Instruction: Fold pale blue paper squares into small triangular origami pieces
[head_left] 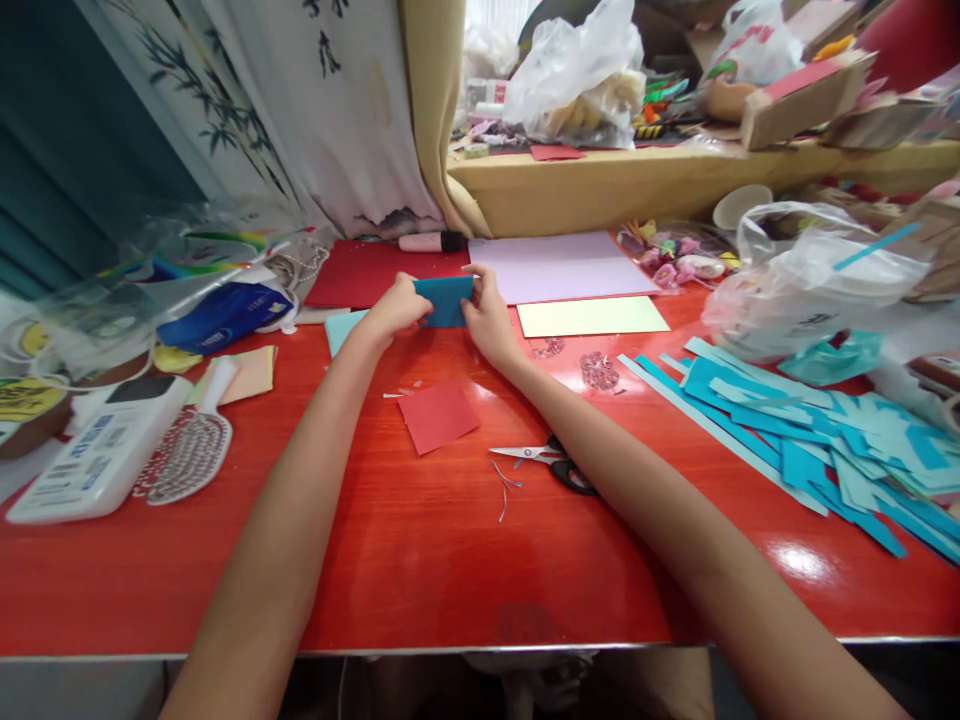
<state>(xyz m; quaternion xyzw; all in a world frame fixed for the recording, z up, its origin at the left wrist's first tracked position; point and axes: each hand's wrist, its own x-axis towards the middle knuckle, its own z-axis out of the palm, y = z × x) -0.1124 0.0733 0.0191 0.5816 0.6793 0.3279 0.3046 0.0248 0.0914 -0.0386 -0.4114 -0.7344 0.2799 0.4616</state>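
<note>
Both my hands are stretched out over the far middle of the glossy red table (420, 560). Between them is a folded piece of blue paper (447, 300). My left hand (395, 308) pinches its left end with closed fingers. My right hand (487, 318) grips its right end, thumb on the upper edge. A small red paper square (438, 417) lies nearer me, below the hands. Scissors (551, 462) with black handles lie on the table under my right forearm.
A heap of blue and teal paper strips (810, 440) covers the right side. Lilac (559, 265), pale yellow (592, 316) and dark red (367, 272) sheets lie at the back. A hairbrush (191, 455) and a white device (97, 450) sit left. Plastic bags (810, 280) stand right.
</note>
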